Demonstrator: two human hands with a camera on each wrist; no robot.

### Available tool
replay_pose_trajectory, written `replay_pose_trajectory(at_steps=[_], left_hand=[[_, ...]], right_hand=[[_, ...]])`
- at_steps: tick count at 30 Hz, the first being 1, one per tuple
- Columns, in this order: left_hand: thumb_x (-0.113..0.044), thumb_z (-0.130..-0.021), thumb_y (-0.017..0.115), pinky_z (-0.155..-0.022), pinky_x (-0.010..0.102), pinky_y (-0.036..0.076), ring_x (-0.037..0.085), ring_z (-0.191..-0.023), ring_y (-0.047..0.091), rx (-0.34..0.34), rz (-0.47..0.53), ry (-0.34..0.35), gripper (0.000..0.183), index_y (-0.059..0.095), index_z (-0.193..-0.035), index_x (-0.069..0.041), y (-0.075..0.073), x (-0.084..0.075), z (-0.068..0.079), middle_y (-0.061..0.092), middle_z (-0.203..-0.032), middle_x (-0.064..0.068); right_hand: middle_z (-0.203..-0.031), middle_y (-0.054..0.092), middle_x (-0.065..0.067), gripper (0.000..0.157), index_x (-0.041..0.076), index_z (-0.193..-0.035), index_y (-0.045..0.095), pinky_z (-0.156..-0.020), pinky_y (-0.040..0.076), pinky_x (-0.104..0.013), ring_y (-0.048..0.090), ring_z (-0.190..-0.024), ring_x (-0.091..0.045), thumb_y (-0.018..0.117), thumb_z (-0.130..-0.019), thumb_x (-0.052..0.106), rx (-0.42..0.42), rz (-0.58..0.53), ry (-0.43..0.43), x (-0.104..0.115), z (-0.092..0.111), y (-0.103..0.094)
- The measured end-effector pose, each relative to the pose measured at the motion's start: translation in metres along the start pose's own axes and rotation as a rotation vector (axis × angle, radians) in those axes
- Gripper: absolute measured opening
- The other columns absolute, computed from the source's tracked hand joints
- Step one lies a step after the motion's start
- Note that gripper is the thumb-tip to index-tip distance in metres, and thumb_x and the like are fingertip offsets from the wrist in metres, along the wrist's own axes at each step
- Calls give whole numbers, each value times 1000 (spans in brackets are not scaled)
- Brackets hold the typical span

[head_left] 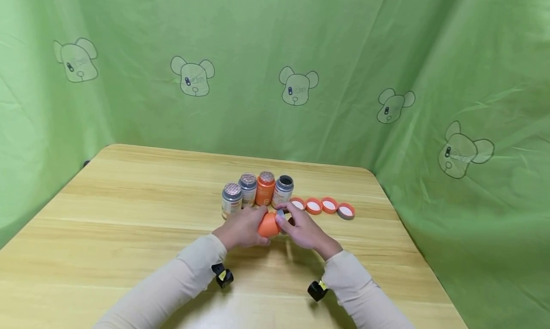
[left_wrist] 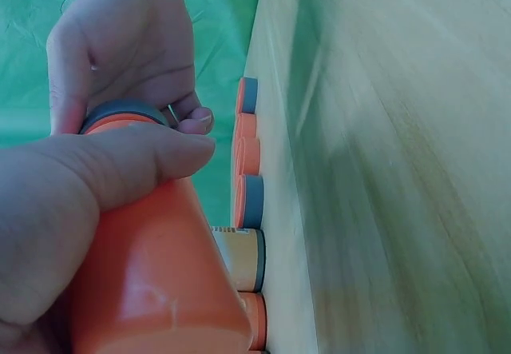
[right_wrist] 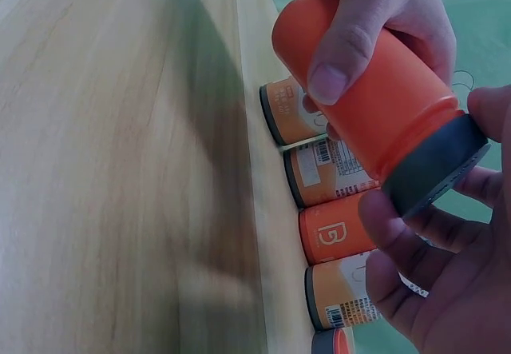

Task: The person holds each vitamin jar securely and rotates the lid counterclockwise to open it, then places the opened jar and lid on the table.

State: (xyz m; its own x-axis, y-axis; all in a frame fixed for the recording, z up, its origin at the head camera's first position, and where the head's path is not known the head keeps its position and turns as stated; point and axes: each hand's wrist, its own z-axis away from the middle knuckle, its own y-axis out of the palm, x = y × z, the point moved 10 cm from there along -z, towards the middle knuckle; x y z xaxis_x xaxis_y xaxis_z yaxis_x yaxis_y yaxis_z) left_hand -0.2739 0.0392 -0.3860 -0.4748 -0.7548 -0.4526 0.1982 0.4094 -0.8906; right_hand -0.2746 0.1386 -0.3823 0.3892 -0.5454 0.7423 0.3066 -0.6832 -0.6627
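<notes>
An orange bottle (head_left: 268,226) is tilted above the table, its grey cap (right_wrist: 435,164) toward the right. My left hand (head_left: 244,228) grips the bottle's body, with the thumb laid along its side in the left wrist view. Around the cap are the fingers and thumb of my right hand (head_left: 306,229), which holds it by the rim. Just behind both hands stand several bottles without caps: an orange one (head_left: 265,190) with a foil-sealed top, and grey-necked ones with printed labels. The rightmost bottle (head_left: 282,190) shows a dark open mouth.
To the right of the bottles, several loose caps lie in a row with white liners facing up, among them an orange cap (head_left: 329,205) and a grey-sided cap (head_left: 345,211). The wooden table (head_left: 129,224) backs onto a green curtain (head_left: 245,80).
</notes>
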Motion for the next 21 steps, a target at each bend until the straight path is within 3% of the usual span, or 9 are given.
replay_pose_trajectory(at_steps=[9, 21], left_hand=[[-35, -71, 86, -68, 33, 47, 17, -81, 55, 5, -3, -11, 62, 55, -118, -10, 1, 2, -1, 59, -93, 2], [-34, -71, 86, -69, 33, 47, 17, -82, 55, 15, 8, -10, 62, 55, -120, -9, 1, 1, 0, 59, -94, 2]], right_hand=[[-126, 53, -17, 39, 2, -133, 48, -76, 48, -37, 58, -86, -25, 50, -101, 25, 6, 9, -16, 1, 0, 0], [-127, 53, -18, 42, 3, -133, 48, -74, 49, -35, 59, -78, -20, 50, -101, 31, -2, 11, 20, -5, -1, 1]])
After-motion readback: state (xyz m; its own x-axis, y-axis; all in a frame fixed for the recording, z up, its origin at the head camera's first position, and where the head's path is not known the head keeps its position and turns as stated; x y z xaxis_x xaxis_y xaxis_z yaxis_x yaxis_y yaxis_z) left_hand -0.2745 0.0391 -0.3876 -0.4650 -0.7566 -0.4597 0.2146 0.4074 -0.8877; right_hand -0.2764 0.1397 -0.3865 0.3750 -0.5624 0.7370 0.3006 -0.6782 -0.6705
